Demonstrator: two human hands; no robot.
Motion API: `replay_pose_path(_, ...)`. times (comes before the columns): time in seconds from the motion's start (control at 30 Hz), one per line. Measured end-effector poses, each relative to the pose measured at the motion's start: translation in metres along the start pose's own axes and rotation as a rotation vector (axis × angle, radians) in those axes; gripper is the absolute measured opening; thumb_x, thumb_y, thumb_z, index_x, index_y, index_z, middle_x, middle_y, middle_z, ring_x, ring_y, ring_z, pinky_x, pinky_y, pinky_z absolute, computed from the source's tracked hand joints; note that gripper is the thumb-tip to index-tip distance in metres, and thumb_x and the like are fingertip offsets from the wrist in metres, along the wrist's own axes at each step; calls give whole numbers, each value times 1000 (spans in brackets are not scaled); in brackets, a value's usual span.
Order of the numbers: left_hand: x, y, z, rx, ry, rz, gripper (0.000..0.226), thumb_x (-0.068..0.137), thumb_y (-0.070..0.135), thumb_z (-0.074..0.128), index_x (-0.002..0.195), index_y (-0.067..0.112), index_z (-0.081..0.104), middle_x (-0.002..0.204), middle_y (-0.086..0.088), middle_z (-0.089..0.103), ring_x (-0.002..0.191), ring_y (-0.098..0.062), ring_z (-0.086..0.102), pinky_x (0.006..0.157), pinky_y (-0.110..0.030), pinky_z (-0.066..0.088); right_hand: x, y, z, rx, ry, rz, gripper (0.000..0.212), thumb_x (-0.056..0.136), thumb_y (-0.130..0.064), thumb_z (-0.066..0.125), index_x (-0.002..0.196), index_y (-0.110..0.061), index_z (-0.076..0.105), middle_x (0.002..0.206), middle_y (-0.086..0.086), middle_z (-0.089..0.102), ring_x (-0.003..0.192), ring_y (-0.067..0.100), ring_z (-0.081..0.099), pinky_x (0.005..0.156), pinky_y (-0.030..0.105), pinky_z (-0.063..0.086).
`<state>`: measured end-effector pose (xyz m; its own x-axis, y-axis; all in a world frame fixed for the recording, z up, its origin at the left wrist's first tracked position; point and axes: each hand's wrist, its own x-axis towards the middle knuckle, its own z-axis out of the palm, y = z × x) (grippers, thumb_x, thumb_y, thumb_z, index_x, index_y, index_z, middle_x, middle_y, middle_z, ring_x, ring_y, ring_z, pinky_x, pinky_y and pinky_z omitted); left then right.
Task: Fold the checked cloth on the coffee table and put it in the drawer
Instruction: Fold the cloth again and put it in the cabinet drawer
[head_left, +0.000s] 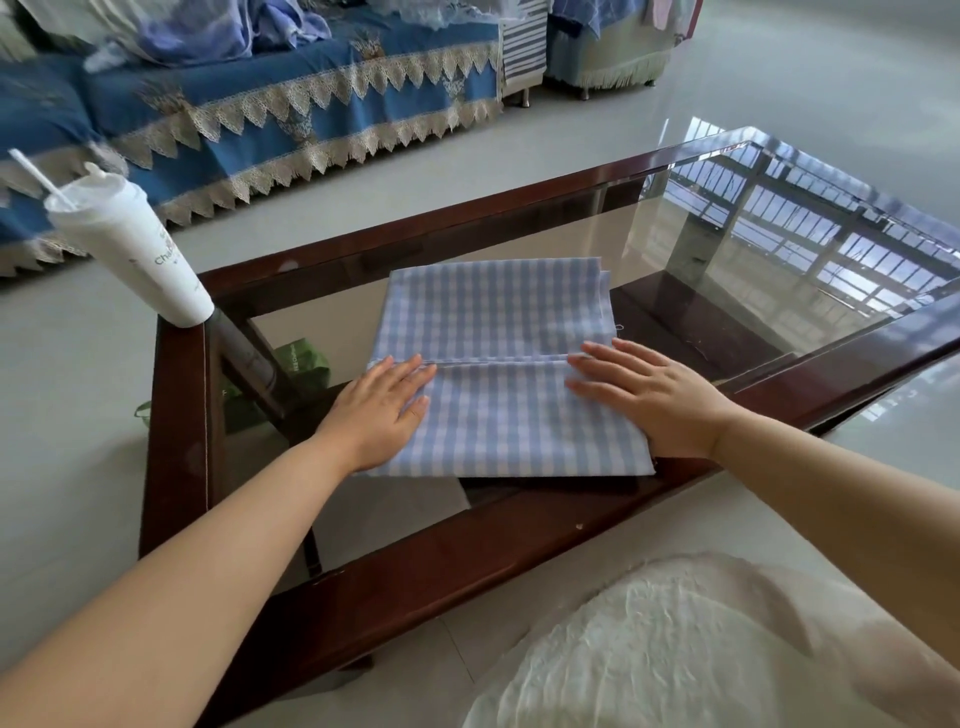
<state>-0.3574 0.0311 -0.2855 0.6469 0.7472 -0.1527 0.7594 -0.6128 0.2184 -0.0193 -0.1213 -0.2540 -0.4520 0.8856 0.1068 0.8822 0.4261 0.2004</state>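
Observation:
The blue-and-white checked cloth (498, 358) lies folded flat on the glass top of the coffee table (447, 561), with a folded edge running across its middle. My left hand (379, 410) presses flat on the cloth's near left part, fingers straight. On the near right part my right hand (649, 400) lies flat as well, fingertips at the folded edge. No drawer shows in this view.
A tall white cup with a straw (130, 244) stands on the table's far left corner. A blue sofa with lace trim (270, 114) runs behind the table. Green items (306, 358) sit under the glass. Pale tiled floor surrounds the table.

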Motion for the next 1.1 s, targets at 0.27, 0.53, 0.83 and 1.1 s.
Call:
replay_pose_path(0.27, -3, -15, -15, -409, 65, -24, 41, 97, 41, 40, 138, 39, 40, 142, 27, 31, 137, -3, 25, 108, -24, 25, -5, -5, 6, 460, -41, 294, 72, 79, 1, 60, 145, -20, 37, 152, -2, 34, 142, 15, 29, 115, 28, 25)
replay_pose_path(0.53, -19, -42, -35, -436, 62, 21, 44, 94, 17, 53, 132, 39, 47, 135, 24, 41, 125, 5, 35, 104, -19, 27, 8, -12, -7, 670, -15, 649, 51, 83, -6, 58, 129, -29, 56, 120, 2, 67, 105, 27, 63, 90, 41, 50)
replay_pose_path(0.83, -26, -20, -27, -491, 430, -49, 16, 93, 23, 54, 89, 11, 64, 87, -3, 67, 82, -22, 64, 69, -35, 47, 16, -22, -12, 644, 33, 929, 48, 95, -53, 35, 94, -12, 60, 86, 10, 67, 85, 36, 62, 68, 36, 44)
replay_pose_path(1.1, -42, 11, -14, -427, 405, -282, 27, 97, 42, 39, 85, 21, 52, 76, 6, 57, 65, -4, 49, 52, -23, 33, 0, -45, -17, 536, -59, 1125, 50, 96, -55, 24, 111, -14, 48, 101, 15, 65, 89, 36, 59, 69, 37, 39)
